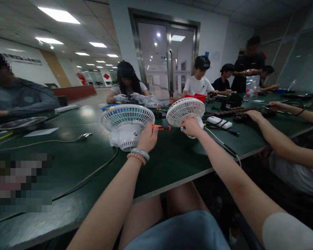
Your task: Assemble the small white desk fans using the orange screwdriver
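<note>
Two white fans with round grilles stand side by side on the green table. In my left hand [148, 136], closed beside the motor housing of the left fan [127, 137], is an orange-and-black screwdriver [162, 128], its handle pointing right. My right hand [192, 126] is closed on the back of the right fan [185, 110], whose grille faces away and tilts upward. A small light-blue tip [182, 128] shows by the right fingers; what it belongs to is hidden. A pale cord [94, 172] trails from the left fan toward the lower left.
Right of the fans lie a white power strip [219, 122] and black cables [228, 147]. Behind them are a red bin [195, 97] and plastic bags [152, 101]. A plug [86, 136] and paper [41, 132] lie left. Several people sit around the table; a neighbour's arms [273, 135] reach in at right.
</note>
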The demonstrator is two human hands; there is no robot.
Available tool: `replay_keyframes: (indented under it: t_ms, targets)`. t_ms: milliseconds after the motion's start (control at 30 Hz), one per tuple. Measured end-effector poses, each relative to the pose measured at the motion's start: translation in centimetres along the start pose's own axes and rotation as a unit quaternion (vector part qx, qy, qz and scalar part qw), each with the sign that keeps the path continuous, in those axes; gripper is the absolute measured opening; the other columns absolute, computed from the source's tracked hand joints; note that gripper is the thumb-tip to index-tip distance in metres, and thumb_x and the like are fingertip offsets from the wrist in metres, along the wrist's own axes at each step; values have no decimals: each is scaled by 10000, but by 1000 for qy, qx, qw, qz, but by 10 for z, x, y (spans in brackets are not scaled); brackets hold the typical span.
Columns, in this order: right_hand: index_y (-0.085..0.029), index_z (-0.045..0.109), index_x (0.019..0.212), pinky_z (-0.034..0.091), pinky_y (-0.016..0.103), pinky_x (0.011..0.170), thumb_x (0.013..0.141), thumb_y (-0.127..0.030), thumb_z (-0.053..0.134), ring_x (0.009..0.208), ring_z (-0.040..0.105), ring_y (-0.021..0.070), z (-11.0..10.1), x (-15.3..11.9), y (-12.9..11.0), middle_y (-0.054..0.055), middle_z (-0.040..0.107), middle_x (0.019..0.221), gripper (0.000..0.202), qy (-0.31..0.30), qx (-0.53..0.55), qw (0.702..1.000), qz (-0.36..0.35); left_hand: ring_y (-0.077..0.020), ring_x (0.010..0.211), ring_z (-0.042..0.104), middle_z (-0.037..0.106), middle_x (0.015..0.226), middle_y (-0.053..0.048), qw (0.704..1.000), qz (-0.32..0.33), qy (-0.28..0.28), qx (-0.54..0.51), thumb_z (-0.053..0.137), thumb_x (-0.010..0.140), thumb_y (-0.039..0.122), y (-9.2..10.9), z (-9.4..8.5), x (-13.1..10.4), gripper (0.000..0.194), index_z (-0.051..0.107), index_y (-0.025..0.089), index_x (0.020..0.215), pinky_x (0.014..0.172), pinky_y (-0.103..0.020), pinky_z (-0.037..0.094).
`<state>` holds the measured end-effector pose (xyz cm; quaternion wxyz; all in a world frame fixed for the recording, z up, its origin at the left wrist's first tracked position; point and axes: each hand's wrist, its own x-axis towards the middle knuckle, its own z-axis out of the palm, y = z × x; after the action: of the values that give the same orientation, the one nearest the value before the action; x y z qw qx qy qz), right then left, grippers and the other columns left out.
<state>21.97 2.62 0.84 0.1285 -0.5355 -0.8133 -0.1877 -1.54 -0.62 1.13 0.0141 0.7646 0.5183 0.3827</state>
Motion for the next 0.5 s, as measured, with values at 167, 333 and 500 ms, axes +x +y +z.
replay_keyframes:
  t_ms: [167, 333, 500]
  targets:
    - [-188, 680, 872, 275, 405, 809, 782, -313, 502, 1024, 419, 263, -1, 0, 0, 78, 604, 1091, 235, -3, -1, 1000, 1, -209, 612, 550, 572, 702, -50, 1000, 2, -3, 5, 252, 876, 445, -2, 0, 1, 335, 447, 190, 970, 598, -318, 394]
    - [-185, 682, 862, 274, 409, 811, 777, -311, 505, 1025, 418, 266, 0, -1, 0, 82, 606, 1089, 233, 3, -2, 1000, 1, -207, 607, 546, 571, 704, -48, 1000, 7, -4, 0, 249, 877, 457, -4, 1, 2, 335, 444, 197, 962, 586, -314, 383]
    - [-194, 688, 847, 277, 407, 810, 775, -303, 499, 1018, 424, 262, 1, -1, 1, 76, 609, 1078, 229, 7, 3, 1000, -2, -210, 614, 549, 575, 711, -55, 1000, 5, -5, 1, 240, 878, 469, -4, 1, 2, 358, 446, 189, 969, 590, -317, 382]
